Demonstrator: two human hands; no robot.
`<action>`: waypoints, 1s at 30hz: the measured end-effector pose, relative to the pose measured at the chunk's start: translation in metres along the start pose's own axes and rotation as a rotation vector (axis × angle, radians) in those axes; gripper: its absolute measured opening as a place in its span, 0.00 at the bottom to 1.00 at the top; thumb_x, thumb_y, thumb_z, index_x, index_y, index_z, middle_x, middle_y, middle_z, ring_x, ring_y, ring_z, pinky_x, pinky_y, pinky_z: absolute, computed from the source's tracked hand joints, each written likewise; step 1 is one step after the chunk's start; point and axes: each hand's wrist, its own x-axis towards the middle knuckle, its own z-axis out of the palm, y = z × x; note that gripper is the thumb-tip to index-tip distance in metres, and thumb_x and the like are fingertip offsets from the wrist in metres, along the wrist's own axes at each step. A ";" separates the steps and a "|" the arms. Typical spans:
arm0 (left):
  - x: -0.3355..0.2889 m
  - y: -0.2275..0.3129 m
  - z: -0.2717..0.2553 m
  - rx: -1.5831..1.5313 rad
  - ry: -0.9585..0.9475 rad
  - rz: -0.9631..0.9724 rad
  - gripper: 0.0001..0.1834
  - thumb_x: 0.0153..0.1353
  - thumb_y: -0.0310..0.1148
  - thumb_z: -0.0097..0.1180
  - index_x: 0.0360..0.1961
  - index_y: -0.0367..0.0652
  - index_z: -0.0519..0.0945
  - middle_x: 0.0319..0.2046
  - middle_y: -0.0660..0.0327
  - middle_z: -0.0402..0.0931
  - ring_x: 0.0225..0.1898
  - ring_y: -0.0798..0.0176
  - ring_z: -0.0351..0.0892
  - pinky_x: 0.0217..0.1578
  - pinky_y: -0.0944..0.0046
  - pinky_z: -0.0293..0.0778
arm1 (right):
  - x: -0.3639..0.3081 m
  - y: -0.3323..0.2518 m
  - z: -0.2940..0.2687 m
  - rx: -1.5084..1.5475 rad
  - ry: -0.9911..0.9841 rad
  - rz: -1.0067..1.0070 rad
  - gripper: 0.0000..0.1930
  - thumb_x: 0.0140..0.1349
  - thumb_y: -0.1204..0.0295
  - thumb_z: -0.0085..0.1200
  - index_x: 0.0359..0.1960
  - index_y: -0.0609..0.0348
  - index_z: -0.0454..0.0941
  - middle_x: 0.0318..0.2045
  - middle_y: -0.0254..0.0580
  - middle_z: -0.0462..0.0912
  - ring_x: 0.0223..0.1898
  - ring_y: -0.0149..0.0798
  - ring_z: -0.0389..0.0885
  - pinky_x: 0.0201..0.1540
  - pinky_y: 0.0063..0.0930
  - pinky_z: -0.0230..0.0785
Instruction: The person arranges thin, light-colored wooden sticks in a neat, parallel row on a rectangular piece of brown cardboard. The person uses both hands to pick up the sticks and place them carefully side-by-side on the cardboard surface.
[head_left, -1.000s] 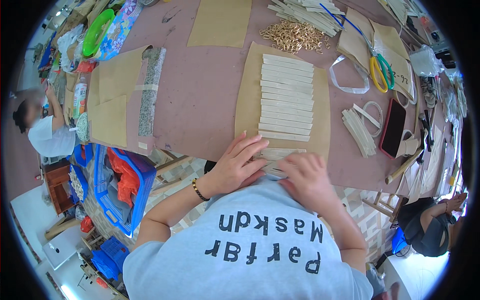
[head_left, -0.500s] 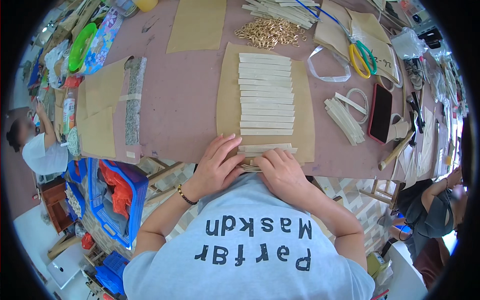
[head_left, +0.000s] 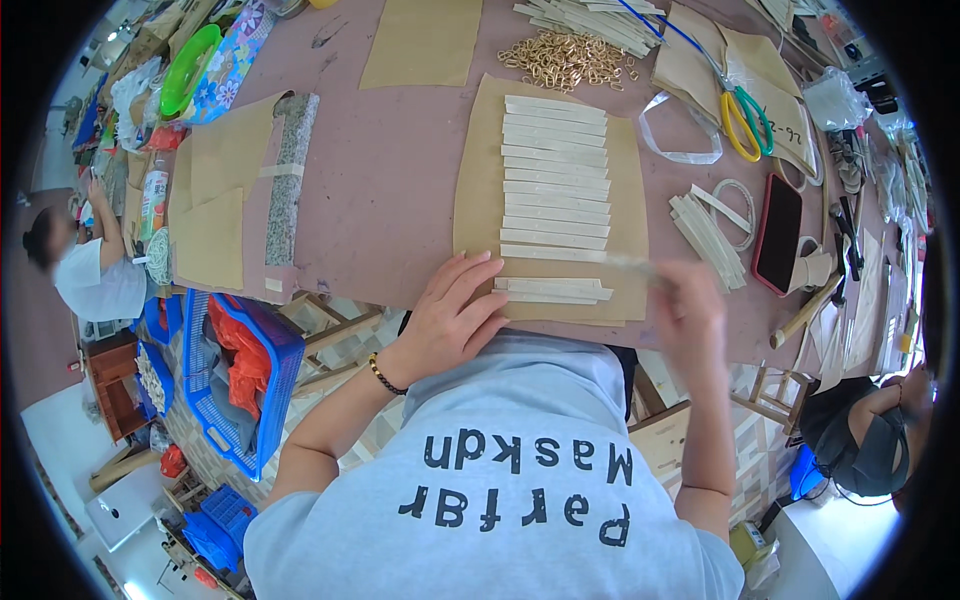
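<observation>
A column of pale flat strips (head_left: pixel 556 180) lies across a brown paper sheet (head_left: pixel 628 200), laid side by side in a row that runs away from me. Nearer my body, a few more strips (head_left: pixel 555 291) lie loosely together on the same sheet. My left hand (head_left: pixel 450 315) rests at the sheet's near left edge, fingers stretched out, its fingertips close to the strips' left ends. Over the sheet's right edge, my right hand (head_left: pixel 690 315) is smeared by motion. A pale blur shows at its fingertips; whether it holds something cannot be made out.
Gold-coloured metal loops (head_left: pixel 570 62) are heaped beyond the sheet. On the right lie scissors (head_left: pixel 742 120), another strip bundle (head_left: pixel 706 240), a phone (head_left: pixel 777 235) and a hammer (head_left: pixel 808 308). A stone slab (head_left: pixel 290 190) is at left; a blue basket (head_left: pixel 285 370) stands below.
My right hand has moved right and away from the sheet's near edge, where it was over a small bundle of strips. That bundle no longer shows there. My left hand stays near the strips.
</observation>
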 end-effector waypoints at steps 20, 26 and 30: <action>0.021 0.000 0.005 -0.014 0.116 -0.167 0.10 0.56 0.23 0.68 0.39 0.39 0.80 0.62 0.49 0.71 0.66 0.39 0.68 0.62 0.46 0.70 | -0.003 -0.016 0.040 -0.028 -0.139 -0.068 0.07 0.55 0.77 0.66 0.36 0.58 0.82 0.36 0.38 0.78 0.41 0.45 0.76 0.43 0.38 0.67; 0.026 0.003 0.000 -0.049 0.075 -0.211 0.09 0.56 0.23 0.67 0.36 0.40 0.79 0.62 0.50 0.72 0.67 0.39 0.67 0.62 0.47 0.69 | -0.004 -0.013 0.036 -0.021 -0.173 -0.051 0.07 0.56 0.77 0.66 0.35 0.58 0.82 0.36 0.39 0.78 0.41 0.46 0.76 0.43 0.38 0.66; 0.028 -0.001 0.002 -0.022 0.104 -0.189 0.08 0.56 0.23 0.67 0.34 0.40 0.79 0.61 0.51 0.73 0.67 0.41 0.66 0.63 0.47 0.69 | -0.006 -0.009 0.033 -0.010 -0.140 -0.021 0.07 0.55 0.79 0.65 0.35 0.58 0.82 0.34 0.41 0.79 0.38 0.47 0.76 0.42 0.39 0.68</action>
